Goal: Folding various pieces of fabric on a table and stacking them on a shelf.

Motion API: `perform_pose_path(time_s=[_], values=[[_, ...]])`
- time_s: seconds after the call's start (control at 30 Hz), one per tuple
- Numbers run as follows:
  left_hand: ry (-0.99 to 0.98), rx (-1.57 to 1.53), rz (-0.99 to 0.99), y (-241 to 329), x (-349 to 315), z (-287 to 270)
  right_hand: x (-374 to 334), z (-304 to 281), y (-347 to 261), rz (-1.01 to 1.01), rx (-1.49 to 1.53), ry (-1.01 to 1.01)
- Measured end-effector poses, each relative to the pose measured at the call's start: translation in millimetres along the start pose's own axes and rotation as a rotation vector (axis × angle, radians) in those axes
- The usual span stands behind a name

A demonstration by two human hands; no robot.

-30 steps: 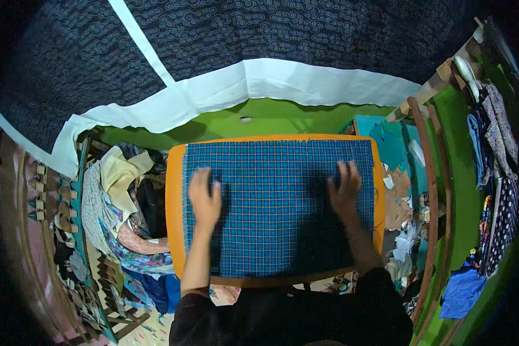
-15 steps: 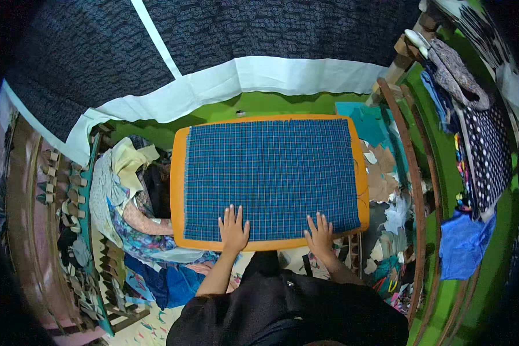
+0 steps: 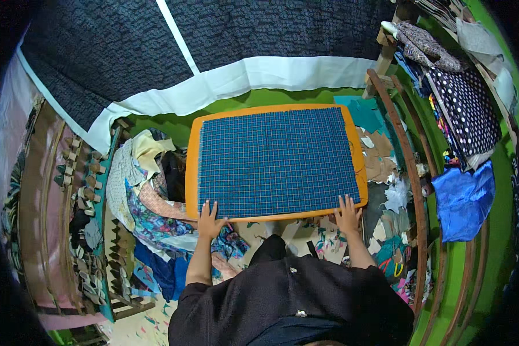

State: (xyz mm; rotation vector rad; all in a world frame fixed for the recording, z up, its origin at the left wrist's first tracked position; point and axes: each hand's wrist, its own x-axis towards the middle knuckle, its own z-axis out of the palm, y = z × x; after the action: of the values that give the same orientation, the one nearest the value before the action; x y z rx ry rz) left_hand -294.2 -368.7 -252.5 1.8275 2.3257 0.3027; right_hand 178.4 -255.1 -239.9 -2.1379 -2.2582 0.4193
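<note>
the blue checked cloth [image 3: 275, 162] lies spread flat over the orange worktop [image 3: 191, 167], covering nearly all of it and leaving only a thin orange border. the left hand [image 3: 209, 219] rests palm down, fingers spread, on the near left corner of the cloth. the right hand [image 3: 348, 213] lies flat and open at the near right corner, apparently on the cloth's edge, though the fisheye bend blurs that. a heap of mixed fabrics [image 3: 150, 196] sits just left of the worktop, paper scraps [image 3: 380, 161] to its right.
</note>
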Motion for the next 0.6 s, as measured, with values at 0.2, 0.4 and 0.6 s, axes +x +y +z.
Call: perform_pose_path(time_s=[0.2,0.4,0.6], values=[[-0.017,0.074,0.049,-14.2,-22.3,-1.5,-9.4,-28.3,2.6,-0.025,0.141,-0.073],[0.216,0.053,-0.024,-9.9,-37.2,9.9,-14.8,-5.4,9.5,-0.063,0.025,0.173],[0.237,-0.189,-0.016,-20.4,-40.3,-17.6,-15.1,-13.4,21.3,-0.036,0.123,0.331]])
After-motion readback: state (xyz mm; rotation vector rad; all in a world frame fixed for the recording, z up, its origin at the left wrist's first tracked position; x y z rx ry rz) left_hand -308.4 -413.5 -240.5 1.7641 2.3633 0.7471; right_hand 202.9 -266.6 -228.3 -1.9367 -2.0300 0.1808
